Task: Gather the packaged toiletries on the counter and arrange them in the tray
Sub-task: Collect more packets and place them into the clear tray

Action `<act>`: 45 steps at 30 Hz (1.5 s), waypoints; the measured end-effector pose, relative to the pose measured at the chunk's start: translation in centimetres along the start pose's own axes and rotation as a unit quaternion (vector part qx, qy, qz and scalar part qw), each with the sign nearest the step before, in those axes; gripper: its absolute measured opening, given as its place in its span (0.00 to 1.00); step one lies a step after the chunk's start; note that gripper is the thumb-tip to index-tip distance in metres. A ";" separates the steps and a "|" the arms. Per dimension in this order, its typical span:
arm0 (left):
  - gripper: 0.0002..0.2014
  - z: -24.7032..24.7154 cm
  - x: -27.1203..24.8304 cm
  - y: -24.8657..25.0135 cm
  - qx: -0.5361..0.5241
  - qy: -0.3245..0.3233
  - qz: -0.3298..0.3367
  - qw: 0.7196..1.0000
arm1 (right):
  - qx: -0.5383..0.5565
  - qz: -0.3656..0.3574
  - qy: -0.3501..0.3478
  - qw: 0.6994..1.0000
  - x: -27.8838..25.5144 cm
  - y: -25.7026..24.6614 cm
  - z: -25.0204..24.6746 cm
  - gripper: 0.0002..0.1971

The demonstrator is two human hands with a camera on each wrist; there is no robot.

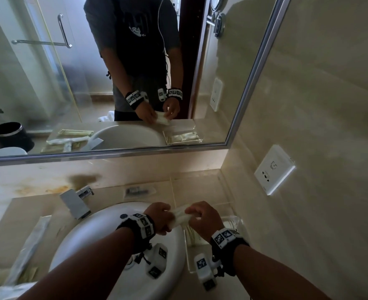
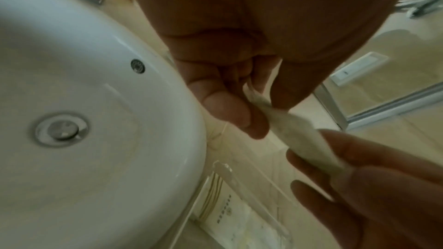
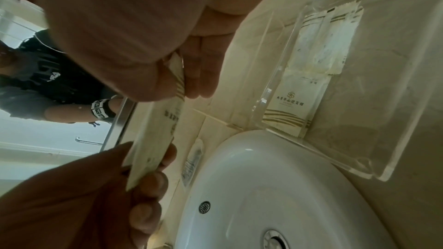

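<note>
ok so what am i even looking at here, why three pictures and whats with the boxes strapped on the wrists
It is a person at a bathroom counter wearing three cameras. The big picture comes from the head; the strapped boxes are wrist cameras, giving the two close-ups along each hand.

The left hand and right hand each pinch one end of a white toiletry packet, held up between the white sink and the clear tray. The tray sits on the counter right of the sink, with another packet already lying in it. More wrapped items lie left of the sink, and the mirror reflects the person.
</note>
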State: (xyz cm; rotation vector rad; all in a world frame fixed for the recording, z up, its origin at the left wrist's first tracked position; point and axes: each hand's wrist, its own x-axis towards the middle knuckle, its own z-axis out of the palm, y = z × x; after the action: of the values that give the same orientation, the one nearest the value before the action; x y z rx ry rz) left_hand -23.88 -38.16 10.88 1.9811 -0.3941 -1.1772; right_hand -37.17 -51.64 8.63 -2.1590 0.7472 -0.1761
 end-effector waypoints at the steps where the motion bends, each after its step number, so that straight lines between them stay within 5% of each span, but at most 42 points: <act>1: 0.09 0.1 0.0 0.1 0.000 -0.002 0.006 1.000 | 0.015 0.008 -0.001 1.000 0.0 0.5 0.1 0.13; 9: 0.12 1.9 2.2 0.1 0.047 -0.017 0.045 0.998 | 0.187 0.136 0.056 0.971 0.2 2.6 -0.6 0.06; 15: 0.18 4.1 3.9 0.9 0.151 -0.034 0.074 0.985 | 0.279 0.272 -0.012 0.921 1.5 5.8 -0.7 0.24; 22: 0.19 5.0 5.7 0.4 0.351 -0.050 0.096 0.930 | 0.095 0.273 0.009 0.957 1.5 10.2 -2.3 0.24; 40: 0.19 6.5 7.7 -1.4 0.468 -0.115 0.071 0.873 | -0.056 0.247 -0.063 0.965 3.6 11.0 1.8 0.30; 45: 0.21 8.0 7.7 -1.9 0.532 -0.145 0.099 0.828 | -0.087 0.207 -0.047 0.973 2.4 11.6 1.4 0.29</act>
State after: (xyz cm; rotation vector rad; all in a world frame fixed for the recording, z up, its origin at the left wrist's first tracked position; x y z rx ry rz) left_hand -26.83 -45.38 2.69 2.5351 -1.6708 -1.2339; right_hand -39.94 -57.68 -1.31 -2.1008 1.1729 0.2155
